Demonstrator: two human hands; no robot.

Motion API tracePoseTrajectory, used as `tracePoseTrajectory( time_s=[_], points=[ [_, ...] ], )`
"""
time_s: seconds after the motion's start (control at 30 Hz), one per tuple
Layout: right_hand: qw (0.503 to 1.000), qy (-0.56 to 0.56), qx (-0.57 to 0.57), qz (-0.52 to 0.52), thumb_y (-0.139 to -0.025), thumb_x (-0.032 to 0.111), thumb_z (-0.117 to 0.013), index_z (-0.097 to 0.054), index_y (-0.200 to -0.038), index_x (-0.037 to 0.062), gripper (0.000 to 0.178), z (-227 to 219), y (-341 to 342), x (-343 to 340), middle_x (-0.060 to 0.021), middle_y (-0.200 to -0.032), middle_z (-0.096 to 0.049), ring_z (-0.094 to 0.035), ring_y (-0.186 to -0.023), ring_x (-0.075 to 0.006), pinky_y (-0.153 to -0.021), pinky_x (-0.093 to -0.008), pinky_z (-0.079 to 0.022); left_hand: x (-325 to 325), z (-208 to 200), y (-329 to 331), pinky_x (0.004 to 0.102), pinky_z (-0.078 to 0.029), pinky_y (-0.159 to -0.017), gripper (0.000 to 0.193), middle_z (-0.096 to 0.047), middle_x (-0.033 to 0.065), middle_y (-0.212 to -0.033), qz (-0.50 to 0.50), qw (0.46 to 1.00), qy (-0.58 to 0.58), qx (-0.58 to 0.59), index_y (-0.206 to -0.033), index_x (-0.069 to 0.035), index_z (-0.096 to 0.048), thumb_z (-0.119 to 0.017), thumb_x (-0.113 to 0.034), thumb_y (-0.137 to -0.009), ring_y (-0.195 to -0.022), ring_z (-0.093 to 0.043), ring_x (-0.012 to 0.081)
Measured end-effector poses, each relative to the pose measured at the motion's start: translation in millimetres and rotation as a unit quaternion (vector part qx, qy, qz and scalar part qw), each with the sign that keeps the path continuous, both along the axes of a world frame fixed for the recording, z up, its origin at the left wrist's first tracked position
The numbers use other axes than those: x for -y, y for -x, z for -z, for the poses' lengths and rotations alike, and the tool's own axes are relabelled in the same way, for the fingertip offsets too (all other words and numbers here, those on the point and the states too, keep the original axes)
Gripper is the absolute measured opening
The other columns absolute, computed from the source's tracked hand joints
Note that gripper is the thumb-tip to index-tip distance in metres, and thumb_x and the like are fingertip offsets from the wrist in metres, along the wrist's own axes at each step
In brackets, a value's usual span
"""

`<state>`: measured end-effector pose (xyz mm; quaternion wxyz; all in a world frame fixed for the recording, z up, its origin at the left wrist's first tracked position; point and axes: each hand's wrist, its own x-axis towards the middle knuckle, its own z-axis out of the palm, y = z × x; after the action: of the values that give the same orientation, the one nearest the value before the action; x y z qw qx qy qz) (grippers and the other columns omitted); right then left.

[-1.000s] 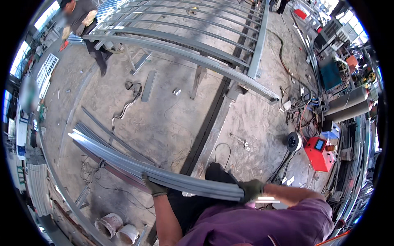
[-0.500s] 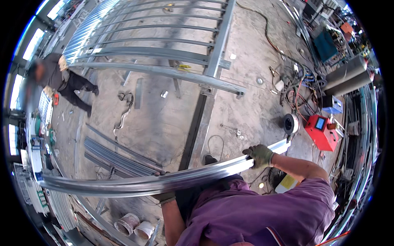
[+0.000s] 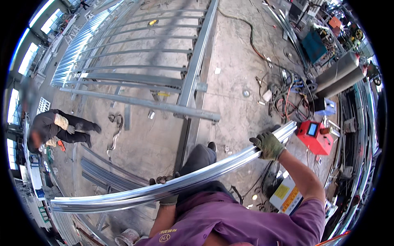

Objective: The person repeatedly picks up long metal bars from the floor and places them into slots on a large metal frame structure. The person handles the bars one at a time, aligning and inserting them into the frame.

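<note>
A long bundle of metal bars (image 3: 217,170) is held across the body, its ends pointed toward 8 o'clock and 3 o'clock of the view. By the right hand (image 3: 269,146), between 3 and 4 o'clock, it is gripped from above, short of its end. By the left hand (image 3: 168,200), near 7 o'clock, it is cradled from beneath, with fingertips shown over the far edge; both hands are gloved and closed around it.

The bars are judged to be stiff lengthwise, the curve being put down to the lens, though some sag may be expected in the overhang toward 8 o'clock. Moderate weight is likely, and the smooth, shiny faces could be felt as slippery, so that single lengths may slide against each other. Thin edges may be sharp; gloves are well suited. The whole bundle is best wrapped at two widely spaced points, with balance sought farther toward 8 o'clock. The red machine (image 3: 315,137) is seen just beyond the 3 o'clock end.
</note>
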<state>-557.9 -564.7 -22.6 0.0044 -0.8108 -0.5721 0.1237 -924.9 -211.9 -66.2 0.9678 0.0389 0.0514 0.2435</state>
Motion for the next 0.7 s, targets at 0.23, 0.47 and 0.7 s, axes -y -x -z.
tracePoseTrajectory(
  time_s=[0.23,0.47,0.7],
  points=[
    [0.998,0.014,0.056,0.004,-0.067,0.029,-0.079,-0.058,-0.131,0.013,0.068,-7.4,-141.6,9.8,-0.0096,-0.101,-0.066,-0.066,-0.094,-0.0319,-0.087,-0.0449,-0.051,1.0,38.7,-134.6,0.0542,-0.029,-0.124,0.055,-0.075,0.0188,-0.1,0.003,0.998,0.027,-0.051,-0.098,-0.006,-0.073,-0.04,-0.05,-0.107,-0.103,-0.068,0.0296],
    [0.998,-0.005,0.031,0.049,-0.065,0.027,-0.081,-0.062,-0.124,0.0119,0.064,-38.0,-291.1,36.0,-0.0124,-0.105,-0.068,-0.065,-0.1,-0.0342,-0.096,-0.0475,-0.047,39.4,40.6,-271.9,0.0617,-0.026,-0.123,0.051,-0.069,0.0133,-0.094,0.03,0.993,0.071,-0.093,-0.11,-0.007,-0.072,-0.042,-0.048,-0.105,-0.104,-0.064,0.0302],
    [0.993,-0.039,0.018,0.108,-0.062,0.022,-0.08,-0.06,-0.125,0.0142,0.066,-15.6,-382.6,87.5,-0.0125,-0.106,-0.065,-0.062,-0.102,-0.036,-0.1,-0.0508,-0.045,55.1,15.7,-418.9,0.0634,-0.028,-0.122,0.048,-0.072,0.0116,-0.114,0.036,0.998,0.051,-0.02,-0.107,-0.008,-0.071,-0.041,-0.045,-0.106,-0.112,-0.063,0.0316]
  ],
)
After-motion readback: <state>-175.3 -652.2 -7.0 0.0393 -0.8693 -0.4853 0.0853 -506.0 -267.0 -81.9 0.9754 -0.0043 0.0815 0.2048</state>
